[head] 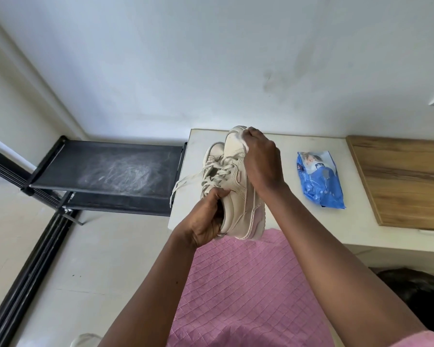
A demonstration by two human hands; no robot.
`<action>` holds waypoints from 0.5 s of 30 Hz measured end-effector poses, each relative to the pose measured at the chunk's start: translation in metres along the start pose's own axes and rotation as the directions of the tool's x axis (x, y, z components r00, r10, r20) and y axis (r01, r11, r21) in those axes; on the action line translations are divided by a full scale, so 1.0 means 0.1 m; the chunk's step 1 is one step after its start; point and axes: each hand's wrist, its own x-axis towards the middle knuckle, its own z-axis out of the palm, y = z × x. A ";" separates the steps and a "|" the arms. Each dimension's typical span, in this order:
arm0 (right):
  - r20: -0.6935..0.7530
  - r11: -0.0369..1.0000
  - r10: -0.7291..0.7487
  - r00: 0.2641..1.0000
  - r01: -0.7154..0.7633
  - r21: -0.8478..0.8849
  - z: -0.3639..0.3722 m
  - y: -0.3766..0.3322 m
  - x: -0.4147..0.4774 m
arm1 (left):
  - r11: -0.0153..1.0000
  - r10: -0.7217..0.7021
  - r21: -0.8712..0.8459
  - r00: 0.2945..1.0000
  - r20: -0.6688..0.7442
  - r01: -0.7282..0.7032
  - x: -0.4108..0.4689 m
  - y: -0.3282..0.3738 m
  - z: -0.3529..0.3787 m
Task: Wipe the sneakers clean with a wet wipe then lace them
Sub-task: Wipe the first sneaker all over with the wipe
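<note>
I hold a cream sneaker (238,196) up over the near edge of the white table (311,221), its toe pointing away. My left hand (208,221) grips its heel collar from the left. My right hand (261,161) holds a white wet wipe (243,140) bunched against the toe end of the shoe. Loose laces (186,181) hang off to the left. The second cream sneaker (213,154) stands on the table just behind and left of the held one, partly hidden by it.
A blue wet-wipe pack (320,179) lies on the table to the right. A wooden board (406,181) covers the table's far right. A black shoe rack (105,171) stands left of the table against the wall.
</note>
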 end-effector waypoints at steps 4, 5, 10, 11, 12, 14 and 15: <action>-0.091 0.993 -0.066 0.994 0.074 0.087 -0.02 -0.02 -0.28 | 0.998 0.010 -0.070 1.000 0.010 -0.010 0.04 0.00 -0.03; -0.095 0.994 -0.070 0.993 0.078 0.081 -0.01 0.00 -0.37 | 0.997 0.004 -0.082 1.000 0.017 -0.003 0.04 0.00 -0.03; -0.044 0.988 -0.020 0.999 0.027 0.150 -0.07 -0.05 -0.78 | 0.993 0.008 -0.115 1.000 0.011 -0.007 0.07 0.00 -0.08; -0.033 0.990 -0.030 0.999 0.034 0.136 -0.08 -0.08 -0.82 | 0.991 0.018 -0.133 1.000 0.012 -0.017 0.07 0.01 -0.08; -0.029 0.992 -0.049 0.998 0.052 0.111 -0.08 -0.09 -0.84 | 0.989 0.025 -0.147 1.000 0.016 -0.022 0.07 0.02 -0.08; -0.046 0.992 -0.103 0.994 0.106 0.062 -0.05 -0.08 -0.79 | 0.988 0.025 -0.153 0.999 0.023 -0.021 0.08 0.05 -0.09; -0.060 0.990 -0.128 0.990 0.131 0.043 -0.05 -0.08 -0.74 | 0.989 0.023 -0.144 1.000 0.018 -0.020 0.08 0.08 -0.08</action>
